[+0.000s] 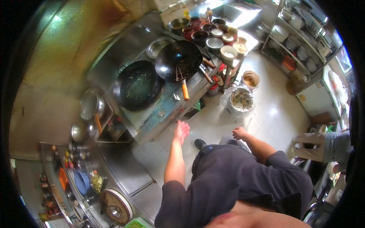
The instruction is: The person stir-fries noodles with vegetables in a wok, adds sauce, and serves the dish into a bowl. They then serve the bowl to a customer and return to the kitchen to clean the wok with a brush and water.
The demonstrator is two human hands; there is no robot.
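Note:
My left hand [181, 131] reaches out over the floor near the front edge of a steel stove [168, 107], its fingers extended and nothing in it. My right hand [240, 133] hangs over the floor with loosely curled fingers, and I see nothing held there. On the stove, a wok with a wooden handle [185, 90] stands nearest my left hand; a wire tool rests inside it. Left of it, a larger wok [137, 87] holds liquid with small pale bits. Beyond my right hand stands a bin lined with a plastic bag [241, 101], with scraps inside.
Several seasoning pots and bowls [214, 42] crowd a stand right of the woks. A bucket [251, 79] sits behind the bin. Dish shelves [299, 37] line the far right. Left are a steel counter [125, 168] and a round chopping block [117, 206]. Another person [336, 146] stands at right.

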